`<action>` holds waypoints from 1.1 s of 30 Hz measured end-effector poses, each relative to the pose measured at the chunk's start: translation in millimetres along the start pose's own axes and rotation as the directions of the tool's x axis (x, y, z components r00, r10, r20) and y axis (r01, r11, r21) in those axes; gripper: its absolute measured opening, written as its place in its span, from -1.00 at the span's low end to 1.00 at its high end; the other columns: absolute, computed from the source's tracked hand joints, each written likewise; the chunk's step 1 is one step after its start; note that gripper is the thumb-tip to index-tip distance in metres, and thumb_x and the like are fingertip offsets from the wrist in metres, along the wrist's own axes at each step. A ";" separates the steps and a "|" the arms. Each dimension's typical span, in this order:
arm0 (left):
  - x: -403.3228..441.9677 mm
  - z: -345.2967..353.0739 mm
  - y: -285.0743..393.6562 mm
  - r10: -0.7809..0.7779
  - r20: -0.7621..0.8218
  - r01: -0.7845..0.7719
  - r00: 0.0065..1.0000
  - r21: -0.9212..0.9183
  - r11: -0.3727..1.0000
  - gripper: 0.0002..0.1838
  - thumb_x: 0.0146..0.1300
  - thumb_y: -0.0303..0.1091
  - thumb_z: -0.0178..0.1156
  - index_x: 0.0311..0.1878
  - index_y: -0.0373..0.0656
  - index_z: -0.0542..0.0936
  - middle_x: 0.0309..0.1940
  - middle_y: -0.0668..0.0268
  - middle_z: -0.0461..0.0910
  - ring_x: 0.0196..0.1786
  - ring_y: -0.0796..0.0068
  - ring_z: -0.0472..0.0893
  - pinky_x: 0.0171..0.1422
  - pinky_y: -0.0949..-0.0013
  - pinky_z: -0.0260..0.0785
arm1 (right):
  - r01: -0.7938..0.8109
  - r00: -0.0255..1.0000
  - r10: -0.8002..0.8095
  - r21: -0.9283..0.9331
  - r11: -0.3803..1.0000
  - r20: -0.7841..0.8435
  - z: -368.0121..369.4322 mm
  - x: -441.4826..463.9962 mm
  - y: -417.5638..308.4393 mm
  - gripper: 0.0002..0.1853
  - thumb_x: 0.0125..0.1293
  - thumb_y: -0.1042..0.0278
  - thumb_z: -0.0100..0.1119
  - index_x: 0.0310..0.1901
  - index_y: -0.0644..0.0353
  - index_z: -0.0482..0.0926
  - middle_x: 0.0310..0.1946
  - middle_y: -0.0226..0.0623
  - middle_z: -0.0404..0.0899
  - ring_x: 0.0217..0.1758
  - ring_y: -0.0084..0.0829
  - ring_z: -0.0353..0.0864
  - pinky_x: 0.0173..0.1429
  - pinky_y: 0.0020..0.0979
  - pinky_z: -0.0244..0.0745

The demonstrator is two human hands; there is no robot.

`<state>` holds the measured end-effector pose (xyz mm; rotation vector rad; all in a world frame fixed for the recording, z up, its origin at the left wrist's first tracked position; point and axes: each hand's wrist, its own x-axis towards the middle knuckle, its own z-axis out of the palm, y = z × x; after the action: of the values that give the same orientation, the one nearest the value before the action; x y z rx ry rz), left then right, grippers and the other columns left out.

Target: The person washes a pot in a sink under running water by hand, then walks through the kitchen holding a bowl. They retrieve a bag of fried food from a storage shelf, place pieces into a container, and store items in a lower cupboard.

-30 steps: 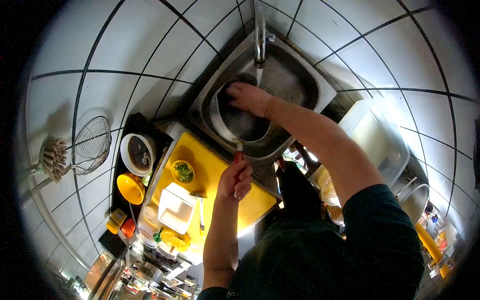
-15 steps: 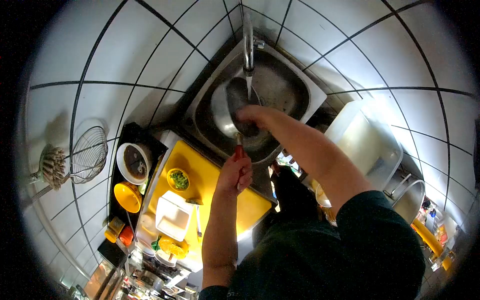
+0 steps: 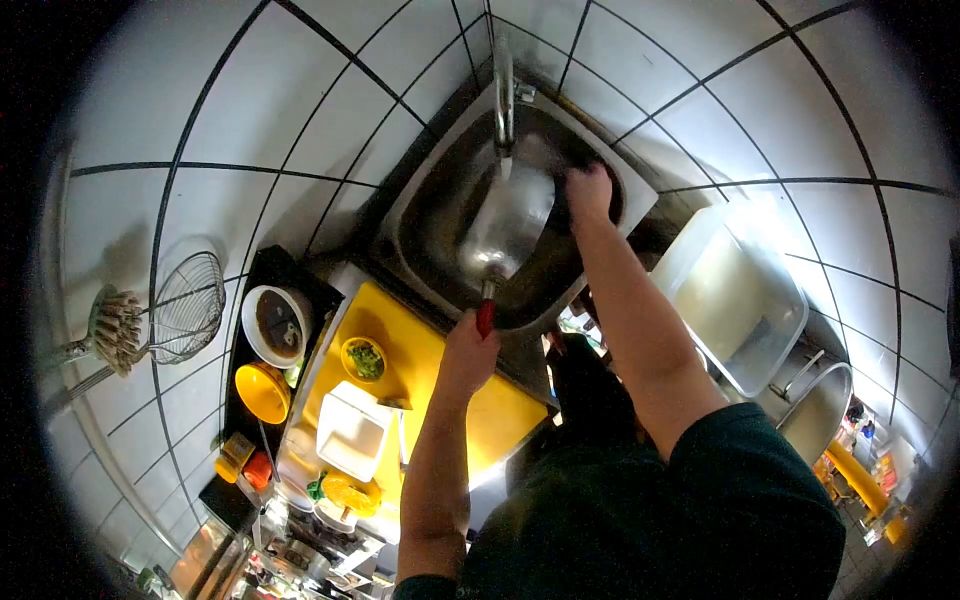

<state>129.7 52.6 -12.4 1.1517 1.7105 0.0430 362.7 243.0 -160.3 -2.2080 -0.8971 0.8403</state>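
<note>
My left hand (image 3: 470,350) is wrapped round the red handle of a metal pan (image 3: 510,225). The pan is tilted over the steel sink (image 3: 425,265), under the tap (image 3: 503,110), and running water meets it. Its shiny surface is smeared, so I cannot tell which side faces up. To the right of the pan, apart from it, my right hand (image 3: 589,190) is over the right part of the sink. Its fingers look curled; anything inside them is hidden.
Left of the sink, a yellow cutting board (image 3: 490,405) carries a small yellow bowl of chopped greens (image 3: 363,359) and a white tray (image 3: 352,430). A bowl of dark liquid (image 3: 277,326) stands farther left. A translucent tub (image 3: 735,300) is on the right.
My right hand has left the pan's inside and moved right across the sink. The pan has turned in my left hand and now leans further right under the tap.
</note>
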 end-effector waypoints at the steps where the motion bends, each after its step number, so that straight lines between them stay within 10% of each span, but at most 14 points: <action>1: -0.2 3.1 -4.2 0.026 -0.035 -0.027 0.999 -0.022 0.999 -0.71 0.34 -0.33 0.19 0.04 -0.28 0.48 -0.25 -0.08 0.62 -0.15 -0.10 0.65 -0.06 0.02 0.47 | 0.074 0.997 -0.075 0.041 0.996 0.019 3.8 9.4 -12.0 -0.63 0.30 0.25 0.28 0.01 0.36 0.63 -0.04 0.05 0.69 0.01 0.01 0.70 0.13 0.02 0.56; 3: -1.2 11.8 -14.6 0.077 -0.100 -0.083 0.992 -0.060 0.995 -0.70 0.34 -0.33 0.19 0.04 -0.29 0.49 -0.21 -0.12 0.63 -0.13 -0.18 0.65 -0.06 -0.01 0.47 | -0.100 0.978 0.014 0.412 0.906 0.208 -3.1 11.9 -70.9 -0.69 0.40 0.32 0.15 -0.01 0.42 0.57 -0.07 0.09 0.67 0.02 0.01 0.70 0.15 -0.07 0.58; 4: -4.4 10.5 -11.1 0.021 -0.104 -0.030 0.994 -0.082 0.996 -0.71 0.34 -0.33 0.20 0.03 -0.29 0.49 -0.22 -0.12 0.63 -0.13 -0.17 0.65 -0.06 -0.01 0.47 | -0.365 0.906 0.098 0.640 0.676 0.412 -15.7 8.6 -113.0 -0.73 0.45 0.39 0.06 -0.02 0.47 0.52 -0.09 0.10 0.66 0.02 -0.02 0.69 0.18 -0.16 0.59; 7: -16.8 -3.6 3.2 -0.091 -0.116 0.076 0.989 -0.127 0.989 -0.71 0.33 -0.33 0.21 0.01 -0.31 0.50 -0.24 -0.12 0.63 -0.14 -0.15 0.66 -0.07 0.00 0.47 | -0.494 0.850 -0.074 0.839 0.228 0.521 -9.9 41.7 -144.8 -0.80 0.47 0.49 -0.06 -0.10 0.52 0.47 -0.15 0.13 0.62 -0.06 0.02 0.70 0.14 -0.09 0.71; 11: -31.5 -13.9 1.1 -0.086 -0.185 0.063 0.979 -0.126 0.990 -0.69 0.31 -0.34 0.23 0.02 -0.33 0.50 -0.26 -0.10 0.63 -0.16 -0.11 0.66 -0.09 0.03 0.48 | -0.253 0.962 -0.038 0.936 0.243 0.270 -42.9 41.5 -169.7 -0.78 0.47 0.52 -0.11 -0.08 0.52 0.49 -0.15 0.12 0.63 -0.07 -0.02 0.71 0.09 -0.13 0.75; 15: -24.8 -5.3 -27.8 0.040 -0.285 -0.082 0.958 -0.136 0.987 -0.79 0.35 -0.31 0.23 -0.10 -0.17 0.44 -0.51 0.22 0.49 -0.61 0.38 0.48 -0.57 0.26 0.34 | -0.454 0.869 0.104 0.696 0.557 0.484 -12.4 23.2 -136.3 -0.72 0.52 0.41 -0.06 0.01 0.44 0.56 -0.15 0.05 0.69 -0.02 -0.09 0.73 0.15 -0.13 0.71; 19: -28.7 -9.7 -30.6 0.046 -0.295 -0.098 0.954 -0.164 0.982 -0.80 0.37 -0.30 0.22 -0.14 -0.13 0.41 -0.55 0.30 0.44 -0.71 0.50 0.42 -0.69 0.33 0.28 | -0.466 0.854 -0.104 0.839 0.282 0.509 -0.7 25.1 -132.8 -0.66 0.52 0.44 -0.07 0.17 0.51 0.49 0.00 0.10 0.68 0.11 -0.05 0.70 0.36 -0.13 0.58; 23: -35.9 -9.2 -34.7 0.057 -0.346 -0.110 0.936 -0.135 0.985 -0.81 0.38 -0.30 0.20 -0.18 -0.13 0.40 -0.57 0.32 0.39 -0.72 0.50 0.40 -0.68 0.33 0.27 | -0.229 0.864 -0.310 0.857 0.462 0.398 -4.7 28.8 -132.9 -0.65 0.50 0.46 -0.10 0.20 0.44 0.49 0.02 0.02 0.68 0.12 -0.10 0.70 0.37 -0.12 0.56; 25: -43.6 -11.8 -26.4 -0.012 -0.350 -0.053 0.937 -0.174 0.983 -0.81 0.36 -0.32 0.21 -0.17 -0.19 0.42 -0.52 0.23 0.43 -0.59 0.35 0.44 -0.50 0.26 0.31 | 0.155 0.829 -0.316 0.354 0.922 0.461 2.0 28.0 -113.5 -0.64 0.50 0.46 -0.10 0.22 0.38 0.50 0.06 0.01 0.67 0.09 -0.12 0.70 0.32 -0.12 0.57; 26: -49.4 -16.1 -14.7 -0.077 -0.336 0.001 0.939 -0.220 0.975 -0.79 0.35 -0.33 0.23 -0.16 -0.24 0.44 -0.46 0.13 0.48 -0.46 0.21 0.50 -0.34 0.19 0.36 | 0.344 0.818 -0.301 0.002 0.939 0.489 9.7 25.5 -99.7 -0.63 0.49 0.45 -0.09 0.23 0.35 0.51 0.08 0.00 0.66 0.07 -0.13 0.71 0.30 -0.11 0.57; 28: -54.0 -18.9 -9.8 -0.148 -0.319 0.054 0.936 -0.284 0.957 -0.78 0.33 -0.34 0.24 -0.16 -0.30 0.47 -0.41 0.03 0.52 -0.34 0.08 0.54 -0.17 0.12 0.40 | 0.593 0.697 -0.286 -0.303 0.746 0.658 32.7 12.1 -47.6 -0.65 0.45 0.42 -0.04 0.18 0.32 0.54 0.05 -0.02 0.66 0.04 -0.12 0.70 0.26 -0.13 0.59; 33: -67.0 -24.8 -6.8 -0.136 -0.343 0.048 0.929 -0.252 0.967 -0.79 0.33 -0.35 0.23 -0.17 -0.30 0.47 -0.43 0.06 0.51 -0.35 0.16 0.54 -0.19 0.14 0.40 | 0.748 0.556 -0.275 -0.328 0.578 0.785 72.6 6.7 67.6 -0.70 0.34 0.36 0.09 0.05 0.25 0.62 -0.04 -0.06 0.66 -0.04 -0.09 0.68 0.14 -0.15 0.63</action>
<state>107.5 13.6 43.6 0.9189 2.0150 0.4144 338.5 229.4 -255.8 -1.8315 -2.4389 1.1154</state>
